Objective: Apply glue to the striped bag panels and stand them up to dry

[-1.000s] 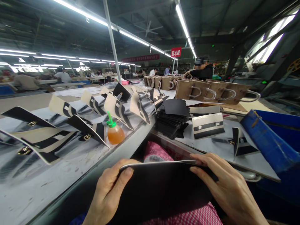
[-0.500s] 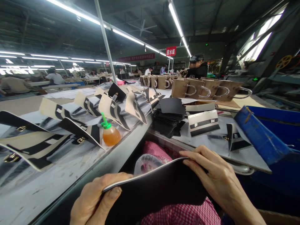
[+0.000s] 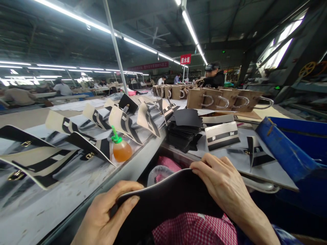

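Observation:
A black flexible panel point(image 3: 166, 200) with a pale edge lies across my lap, bent upward in the middle. My left hand point(image 3: 107, 214) grips its left edge, thumb on top. My right hand point(image 3: 224, 187) curls over its right upper edge, fingers pressed on the material. Under the panel shows red checked cloth point(image 3: 196, 231). Behind it sits a clear plastic bag point(image 3: 159, 172).
An orange glue bottle point(image 3: 121, 148) with a green nozzle stands on the left table among black-and-cream bag panels point(image 3: 122, 122). A stack of black pieces point(image 3: 185, 131) and a striped panel point(image 3: 222, 136) lie ahead. A blue bin point(image 3: 288, 149) is right. Tan bags point(image 3: 224, 98) and people are beyond.
The panel has bent further, its middle rising and its left end dropping. My left hand moved down and left; my right hand shifted slightly left along the edge.

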`<state>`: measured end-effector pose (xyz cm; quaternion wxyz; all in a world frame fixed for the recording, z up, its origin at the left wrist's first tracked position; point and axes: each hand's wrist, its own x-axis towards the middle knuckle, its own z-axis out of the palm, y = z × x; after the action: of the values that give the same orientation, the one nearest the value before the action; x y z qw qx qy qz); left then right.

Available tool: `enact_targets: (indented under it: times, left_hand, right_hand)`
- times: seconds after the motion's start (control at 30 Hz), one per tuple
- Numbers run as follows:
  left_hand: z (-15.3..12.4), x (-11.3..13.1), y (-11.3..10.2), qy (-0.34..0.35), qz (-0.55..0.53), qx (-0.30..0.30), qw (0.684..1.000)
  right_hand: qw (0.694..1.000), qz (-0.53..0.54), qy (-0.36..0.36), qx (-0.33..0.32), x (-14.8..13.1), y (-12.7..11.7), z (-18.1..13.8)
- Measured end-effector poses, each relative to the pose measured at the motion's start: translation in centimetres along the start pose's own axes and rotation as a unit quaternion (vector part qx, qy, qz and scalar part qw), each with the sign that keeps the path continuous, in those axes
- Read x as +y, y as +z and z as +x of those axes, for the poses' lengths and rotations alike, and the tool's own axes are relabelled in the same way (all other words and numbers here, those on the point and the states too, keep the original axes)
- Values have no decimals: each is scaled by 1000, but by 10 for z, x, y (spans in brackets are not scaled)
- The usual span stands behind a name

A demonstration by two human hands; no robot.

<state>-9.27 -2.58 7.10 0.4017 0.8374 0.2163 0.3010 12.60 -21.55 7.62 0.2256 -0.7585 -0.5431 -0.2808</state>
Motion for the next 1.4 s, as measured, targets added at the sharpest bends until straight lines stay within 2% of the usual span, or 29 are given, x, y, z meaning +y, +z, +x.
enact_targets:
  times: [0.1,0.17,0.23,0.3,0.4,0.5,0.57,0.7,0.8,0.9,1.0,1.1,1.23,1.33,1.4]
  left_hand:
    - [13,0,2,4,76,-150,986]
    - [20,7,14,11,190,-223,956]
    - [25,17,31,8,307,-263,915]
    - [29,26,46,9,379,-275,883]
    - [32,27,56,12,398,-265,878]
    - [33,15,50,5,376,-239,895]
    - [33,6,44,5,345,-224,911]
    - [31,-6,38,10,311,-188,931]
    - [30,-12,37,19,284,-161,945]
    - [29,-19,37,38,248,-139,958]
    - [27,-22,37,53,216,-128,966]
    - [26,-23,37,63,196,-111,972]
    - [27,-23,37,56,187,-96,976]
    - [26,-23,34,74,183,-74,978]
    - [25,-22,30,92,163,-82,979]
  right_hand:
    - [999,-28,-22,-17,-4,8,7]
    - [998,-44,-39,-18,-9,12,11]
    - [997,-53,-52,-21,-15,13,15]
    - [996,-58,-60,-27,-18,9,17]
    - [996,-56,-65,2,-17,-1,12]
    - [997,-38,-45,58,-10,-11,-4]
    - [996,-22,-7,92,-3,-11,-18]
    - [978,4,118,169,14,8,-38]
    - [973,34,164,156,29,36,-40]
    - [978,75,152,123,38,65,-34]
    - [977,92,146,124,37,83,-28]
    - [976,59,136,160,26,88,-28]
    - [972,15,86,220,10,86,-30]
    - [958,131,90,240,8,77,-25]
    - [934,250,129,219,14,66,-19]
